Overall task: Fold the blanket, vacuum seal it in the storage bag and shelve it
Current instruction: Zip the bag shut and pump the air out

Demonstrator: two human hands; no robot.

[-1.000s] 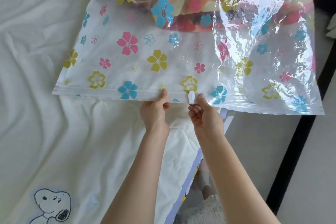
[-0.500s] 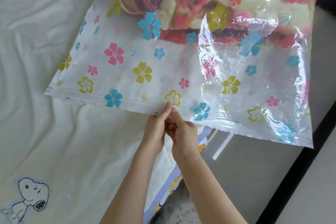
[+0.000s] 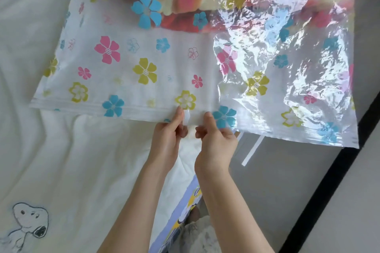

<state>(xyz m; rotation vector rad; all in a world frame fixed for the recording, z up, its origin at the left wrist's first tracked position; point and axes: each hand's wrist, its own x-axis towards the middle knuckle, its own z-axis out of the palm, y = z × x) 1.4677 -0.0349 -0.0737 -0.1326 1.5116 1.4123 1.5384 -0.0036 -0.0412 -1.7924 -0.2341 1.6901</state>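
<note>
Two bare forearms reach up from the bottom edge, ending in the left hand (image 3: 167, 139) and the right hand (image 3: 216, 146). No sleeves, watch, rings or bracelets are visible on either arm. The fingernails look short and unpainted. Below, between the arms, a patch of pale, mottled grey-white clothing (image 3: 197, 236) shows.

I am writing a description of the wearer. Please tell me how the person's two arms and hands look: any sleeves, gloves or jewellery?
The left hand and the right hand are bare, without gloves. No rings, watch or bracelet show. Both forearms are uncovered down to the frame edge, so no sleeve is visible.
</note>
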